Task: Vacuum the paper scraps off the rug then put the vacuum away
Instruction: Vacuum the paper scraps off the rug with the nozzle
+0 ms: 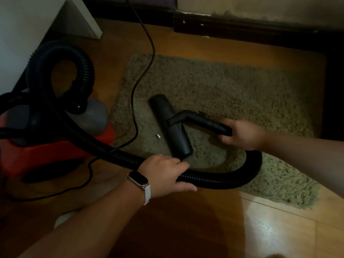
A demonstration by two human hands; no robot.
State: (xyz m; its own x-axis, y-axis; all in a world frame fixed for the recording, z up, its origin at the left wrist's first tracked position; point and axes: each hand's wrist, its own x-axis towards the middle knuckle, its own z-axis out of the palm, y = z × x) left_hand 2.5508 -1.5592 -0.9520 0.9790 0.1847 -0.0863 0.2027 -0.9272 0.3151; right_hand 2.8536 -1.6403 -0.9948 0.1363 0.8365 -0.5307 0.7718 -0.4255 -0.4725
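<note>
Right hand (240, 135) grips wand (202, 121) — nozzle (177, 138) beyond it; left hand (165, 172) grips hose (223, 180).

My left grip (167, 174) is wrapped round the black ribbed vacuum hose (223, 180), and my right grip (240, 135) holds the neck of the black T-shaped plastic floor nozzle (170, 116), which sits on the shaggy olive rug (242, 90). One small white paper scrap (158, 136) lies just beside it.

We see a glossy wooden floor (186, 229), a white furniture panel (28, 25) at far left, and a dark baseboard (242, 28) beyond.
</note>
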